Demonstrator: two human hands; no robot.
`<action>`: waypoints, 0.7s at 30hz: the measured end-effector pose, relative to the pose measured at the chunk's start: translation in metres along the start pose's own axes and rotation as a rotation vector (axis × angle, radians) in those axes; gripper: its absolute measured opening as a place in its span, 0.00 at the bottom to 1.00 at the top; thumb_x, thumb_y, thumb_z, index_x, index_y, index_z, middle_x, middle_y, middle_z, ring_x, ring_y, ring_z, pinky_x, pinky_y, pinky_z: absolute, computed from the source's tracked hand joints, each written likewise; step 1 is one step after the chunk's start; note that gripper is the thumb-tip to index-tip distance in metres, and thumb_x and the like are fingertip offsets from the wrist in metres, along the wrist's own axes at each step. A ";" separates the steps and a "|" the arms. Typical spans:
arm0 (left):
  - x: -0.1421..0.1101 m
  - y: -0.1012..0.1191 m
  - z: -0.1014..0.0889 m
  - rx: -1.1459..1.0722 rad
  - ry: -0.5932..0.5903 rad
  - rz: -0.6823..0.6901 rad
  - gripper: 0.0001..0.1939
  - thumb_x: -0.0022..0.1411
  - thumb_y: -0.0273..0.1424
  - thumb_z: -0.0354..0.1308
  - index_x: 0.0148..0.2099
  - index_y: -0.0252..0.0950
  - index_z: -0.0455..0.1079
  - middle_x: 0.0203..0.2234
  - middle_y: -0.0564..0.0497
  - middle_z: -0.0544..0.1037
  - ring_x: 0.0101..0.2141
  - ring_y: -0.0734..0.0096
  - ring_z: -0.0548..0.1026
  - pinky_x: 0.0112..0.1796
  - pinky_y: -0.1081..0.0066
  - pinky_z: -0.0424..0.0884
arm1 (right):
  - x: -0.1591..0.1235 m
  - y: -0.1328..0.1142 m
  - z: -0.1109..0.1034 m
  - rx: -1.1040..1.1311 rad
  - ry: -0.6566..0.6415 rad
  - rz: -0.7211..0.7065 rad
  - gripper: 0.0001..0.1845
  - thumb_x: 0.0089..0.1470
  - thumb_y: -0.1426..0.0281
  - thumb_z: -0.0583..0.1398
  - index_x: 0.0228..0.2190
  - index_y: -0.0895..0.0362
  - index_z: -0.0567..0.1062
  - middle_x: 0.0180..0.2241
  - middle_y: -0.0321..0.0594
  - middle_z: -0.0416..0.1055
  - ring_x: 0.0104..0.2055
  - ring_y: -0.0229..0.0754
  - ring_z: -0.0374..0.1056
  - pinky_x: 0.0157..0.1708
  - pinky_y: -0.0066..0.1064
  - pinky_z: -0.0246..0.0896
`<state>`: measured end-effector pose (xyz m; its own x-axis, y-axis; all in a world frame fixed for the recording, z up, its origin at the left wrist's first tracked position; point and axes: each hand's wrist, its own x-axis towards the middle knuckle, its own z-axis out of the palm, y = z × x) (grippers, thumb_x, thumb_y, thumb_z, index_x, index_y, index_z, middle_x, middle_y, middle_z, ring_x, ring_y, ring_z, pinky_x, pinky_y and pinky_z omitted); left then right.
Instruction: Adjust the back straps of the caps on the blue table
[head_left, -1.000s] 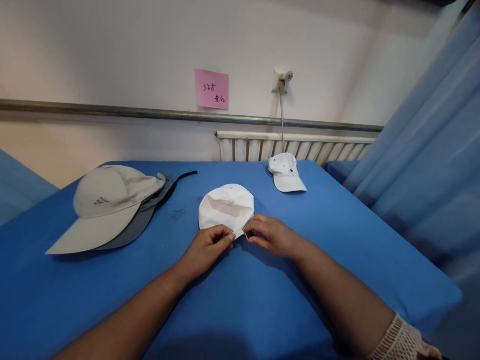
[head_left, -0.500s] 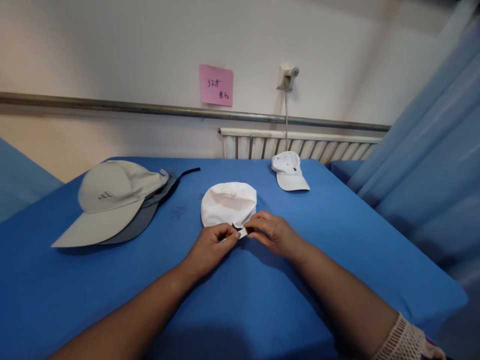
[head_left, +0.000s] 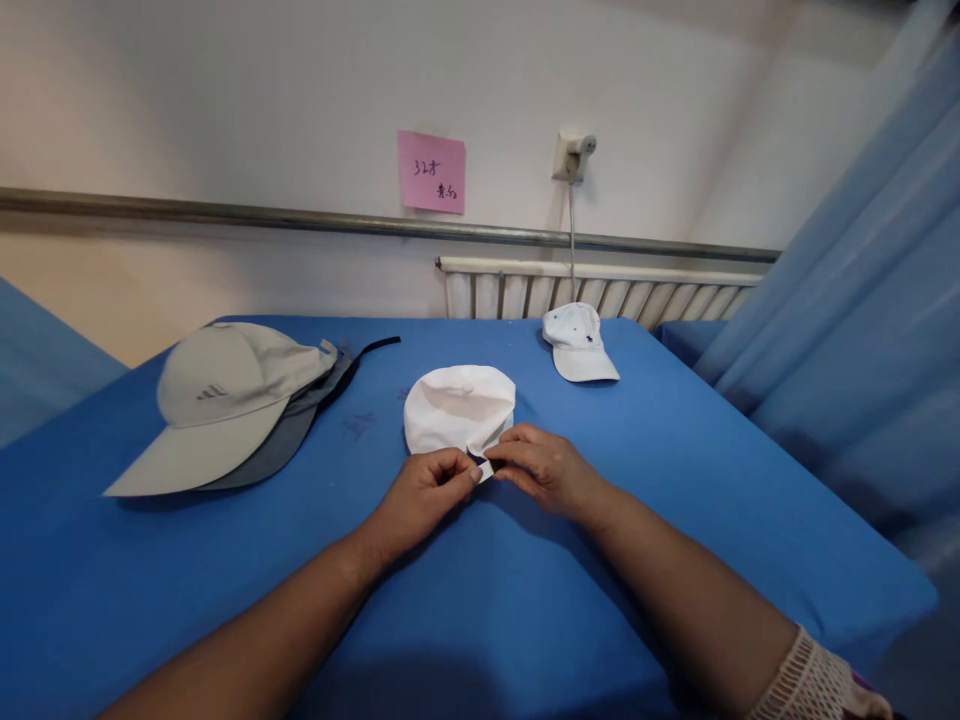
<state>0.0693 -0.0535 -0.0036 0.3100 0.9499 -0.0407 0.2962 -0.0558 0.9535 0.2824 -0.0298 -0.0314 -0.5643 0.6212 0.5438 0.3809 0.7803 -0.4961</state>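
Note:
A white cap [head_left: 457,405] lies on the blue table [head_left: 525,580], its back strap facing me. My left hand [head_left: 424,492] and my right hand [head_left: 541,466] meet at that strap, each with fingers pinched on it at the cap's near edge. The strap end sticks out between my fingertips. Both forearms rest low over the table.
A beige cap [head_left: 217,395] lies on a grey one [head_left: 289,432] at the left. A small white cap [head_left: 579,342] sits at the table's far edge. Behind are a radiator [head_left: 600,292], a wall rail, a pink note [head_left: 431,172] and a blue curtain [head_left: 862,290] to the right.
My fingertips have closed in on the strap and drawn nearer each other. The cap has barely shifted; the view has moved slightly.

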 end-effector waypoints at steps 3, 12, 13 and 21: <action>0.001 -0.003 -0.001 0.006 -0.012 0.009 0.16 0.58 0.42 0.59 0.26 0.35 0.68 0.18 0.56 0.66 0.21 0.77 0.61 0.23 0.75 0.57 | 0.000 0.000 0.000 0.020 0.012 -0.015 0.13 0.63 0.71 0.61 0.49 0.54 0.75 0.41 0.43 0.72 0.41 0.41 0.71 0.42 0.33 0.70; 0.002 -0.005 -0.002 -0.009 0.002 0.015 0.17 0.58 0.43 0.60 0.26 0.35 0.67 0.18 0.57 0.65 0.22 0.77 0.60 0.23 0.75 0.57 | 0.000 0.001 0.000 0.022 0.031 -0.026 0.13 0.63 0.70 0.60 0.49 0.53 0.75 0.42 0.43 0.72 0.43 0.42 0.71 0.43 0.34 0.70; 0.002 -0.004 -0.001 -0.014 0.005 0.014 0.17 0.58 0.43 0.60 0.26 0.35 0.66 0.18 0.57 0.64 0.21 0.78 0.59 0.23 0.75 0.57 | 0.000 0.001 0.000 0.023 0.034 -0.030 0.13 0.63 0.70 0.60 0.49 0.53 0.75 0.42 0.43 0.72 0.43 0.42 0.71 0.43 0.34 0.70; 0.003 -0.003 0.003 -0.005 0.057 0.015 0.17 0.58 0.42 0.59 0.25 0.35 0.66 0.18 0.58 0.63 0.21 0.77 0.59 0.23 0.75 0.56 | 0.001 -0.001 0.000 0.027 0.032 -0.031 0.13 0.64 0.70 0.59 0.50 0.52 0.74 0.43 0.43 0.74 0.44 0.42 0.72 0.44 0.35 0.70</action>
<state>0.0719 -0.0511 -0.0072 0.2626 0.9649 -0.0090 0.2870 -0.0692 0.9554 0.2816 -0.0301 -0.0306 -0.5513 0.5990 0.5807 0.3433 0.7973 -0.4964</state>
